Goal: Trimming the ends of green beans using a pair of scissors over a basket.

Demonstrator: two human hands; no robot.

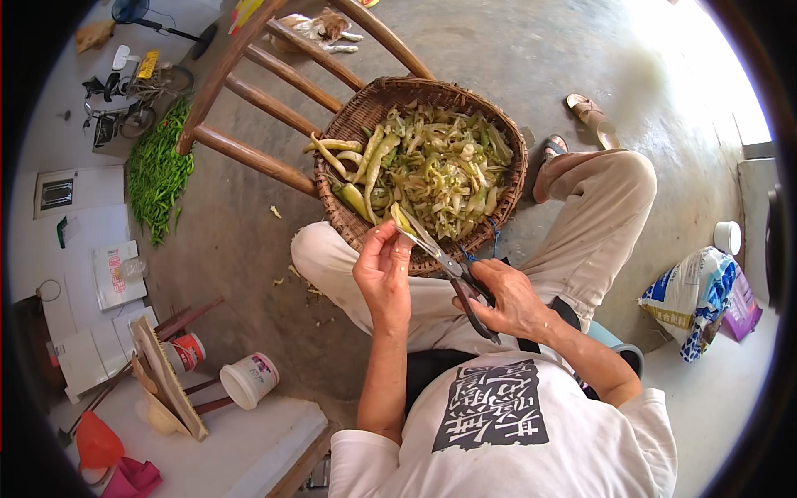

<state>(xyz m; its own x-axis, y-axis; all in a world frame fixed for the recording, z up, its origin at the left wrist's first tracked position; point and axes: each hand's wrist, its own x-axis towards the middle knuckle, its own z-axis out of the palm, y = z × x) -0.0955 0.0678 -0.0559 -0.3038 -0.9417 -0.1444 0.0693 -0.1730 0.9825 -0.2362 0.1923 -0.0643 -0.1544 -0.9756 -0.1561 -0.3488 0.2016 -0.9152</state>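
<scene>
My left hand [387, 264] pinches a piece of pale green pepper [402, 219] over the near rim of a woven basket [512, 205]. Around the handles of a pair of scissors [453, 267] my right hand [507, 292] is closed, and the blades reach up to the pepper piece, slightly apart. Cut pale green pepper strips [451, 171] fill most of the basket. Several whole peppers [378, 159] lie at its left side. A blue cord [495, 230] is tied at the near right rim.
A wooden ladder-like chair frame [268, 155] adjoins the basket's left. Beyond are a heap of green peppers [163, 180], a bicycle-like vehicle [134, 93] and a lying dog [317, 28]. A white bucket [250, 380] is at left; a sandal [591, 118] and a sack [688, 299] are at right.
</scene>
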